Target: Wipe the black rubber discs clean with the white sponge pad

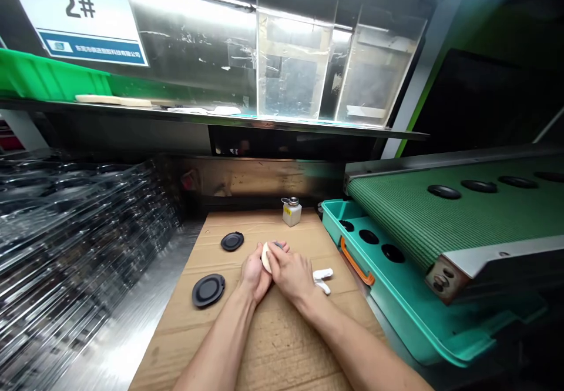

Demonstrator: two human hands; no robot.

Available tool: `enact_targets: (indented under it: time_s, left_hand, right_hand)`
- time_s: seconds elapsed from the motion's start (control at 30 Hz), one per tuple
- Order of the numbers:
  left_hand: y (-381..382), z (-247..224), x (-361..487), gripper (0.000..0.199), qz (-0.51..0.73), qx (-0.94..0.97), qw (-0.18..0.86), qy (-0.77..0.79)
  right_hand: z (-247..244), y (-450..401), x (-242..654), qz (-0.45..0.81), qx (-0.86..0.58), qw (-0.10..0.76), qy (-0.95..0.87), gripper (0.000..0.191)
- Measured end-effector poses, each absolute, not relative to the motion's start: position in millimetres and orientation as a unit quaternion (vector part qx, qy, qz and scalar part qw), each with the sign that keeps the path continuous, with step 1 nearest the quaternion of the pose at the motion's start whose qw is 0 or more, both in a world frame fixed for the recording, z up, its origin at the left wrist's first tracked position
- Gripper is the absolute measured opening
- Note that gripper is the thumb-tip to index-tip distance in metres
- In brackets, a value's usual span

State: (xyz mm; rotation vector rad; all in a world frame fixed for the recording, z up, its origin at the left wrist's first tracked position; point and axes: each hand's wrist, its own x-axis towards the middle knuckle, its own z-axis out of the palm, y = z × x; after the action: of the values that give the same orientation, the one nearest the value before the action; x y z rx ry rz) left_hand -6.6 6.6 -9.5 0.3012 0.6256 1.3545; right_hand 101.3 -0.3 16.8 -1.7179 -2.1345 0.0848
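Note:
Over the cardboard sheet (291, 344), my two hands meet at a cream-coloured round piece (265, 257) with a smooth edge. My left hand (253, 272) is closed around its left side and underneath. The fingers of my right hand (291, 270) are bent over it from the right and press on its face. A small grey patch (277, 244) shows by the right fingertips; I cannot tell what it is. To the left lie two black round lids (208, 290), (232, 241), each with a small tab. Beside my right wrist is a crumpled white cloth strip (323, 274), partly hidden.
A small bottle (291, 211) with a metal top stands at the back. On the right, a green conveyor belt (405, 214) carries black discs above a teal bin (423, 314) with more discs. Clear plastic trays (66, 250) are stacked left. A metal shelf (273, 123) crosses above.

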Motion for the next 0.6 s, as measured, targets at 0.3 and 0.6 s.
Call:
enact_targets:
  time_s: [0.3, 0.6]
  left_hand:
    - [9, -8, -10, 0.032, 0.618, 0.122, 0.723, 0.283]
    - [6, -4, -11, 0.031, 0.618, 0.140, 0.715, 0.296]
  right_hand:
    - [17, 0, 110, 0.051, -0.635, 0.227, -0.737, 0.043]
    - [19, 5, 120, 0.063, -0.652, 0.267, -0.707, 0.041]
